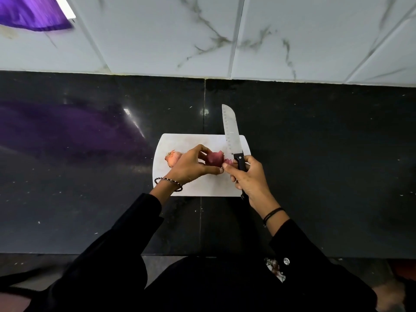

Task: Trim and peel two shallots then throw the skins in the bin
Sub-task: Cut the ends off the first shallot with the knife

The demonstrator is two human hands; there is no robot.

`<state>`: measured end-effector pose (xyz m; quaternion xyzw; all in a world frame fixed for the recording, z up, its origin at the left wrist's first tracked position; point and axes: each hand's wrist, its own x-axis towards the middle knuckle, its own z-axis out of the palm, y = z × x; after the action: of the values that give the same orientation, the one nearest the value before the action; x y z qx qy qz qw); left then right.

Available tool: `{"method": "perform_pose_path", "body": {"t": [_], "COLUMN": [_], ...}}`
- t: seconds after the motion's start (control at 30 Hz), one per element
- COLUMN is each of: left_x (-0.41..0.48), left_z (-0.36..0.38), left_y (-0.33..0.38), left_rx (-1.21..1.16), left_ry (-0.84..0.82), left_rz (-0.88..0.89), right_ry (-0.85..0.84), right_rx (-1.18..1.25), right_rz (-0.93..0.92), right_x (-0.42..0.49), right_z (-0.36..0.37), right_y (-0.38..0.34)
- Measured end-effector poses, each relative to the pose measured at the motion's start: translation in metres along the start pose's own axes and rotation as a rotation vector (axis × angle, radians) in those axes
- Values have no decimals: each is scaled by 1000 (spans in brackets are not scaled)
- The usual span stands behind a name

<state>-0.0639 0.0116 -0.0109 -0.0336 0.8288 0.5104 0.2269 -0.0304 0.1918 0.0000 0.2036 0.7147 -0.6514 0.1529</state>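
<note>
Sleeves [123, 233]: black, both reaching in over the near edge of the surface [315, 154].
Wrists: a beaded bracelet [168, 182] on the left, thin black bands [273, 213] on the right.
Right grip [249, 176]: clenched round the black handle of the knife [230, 129], above the near right corner of the cutting board [202, 140]. Its thumb touches the end of the purple shallot [215, 159].
Left grip [191, 165]: pinching the purple shallot between thumb and fingers, over the middle of the board.
Purple shallot: partly skinned, with a pale pink shred at its right end.
Second shallot [173, 158]: orange-brown, skin on. It lies on the board toward its left edge, partly hidden behind the left grip.
Cutting board: white, about midway between the near and far edges of the black surface.
Knife blade: dimpled, pointing at the far edge, its tip past the board's far edge.
Wall [157, 30]: white veined tiles rising from the far edge.
Far left corner: a blurred purple shape [33, 16], mirrored in the surface.
</note>
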Motion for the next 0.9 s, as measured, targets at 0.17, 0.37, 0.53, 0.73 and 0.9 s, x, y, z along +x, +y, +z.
{"method": "perform_pose_path", "body": {"t": [0.17,0.37,0.53,0.73,0.9], "left_x": [-4,-7,-5,0,3], "left_z": [-3,-2,2,14,24], "left_y": [-5,-4,-2,-6,-17], "left_rx": [-108,-222,-18,331,384], "left_ry": [-43,-139,-47,136,214], "left_rz": [-40,-35,50,306,361], "right_ry": [53,108,194,228,215], "right_rx": [42,45,-157,-309,-390], "right_rz": [25,32,-19,-78,-124], "right_x": [2,2,-1,-11,-29], "right_z": [-1,-10,-14,-18,-19], "right_y": [3,10,18,24,27]}}
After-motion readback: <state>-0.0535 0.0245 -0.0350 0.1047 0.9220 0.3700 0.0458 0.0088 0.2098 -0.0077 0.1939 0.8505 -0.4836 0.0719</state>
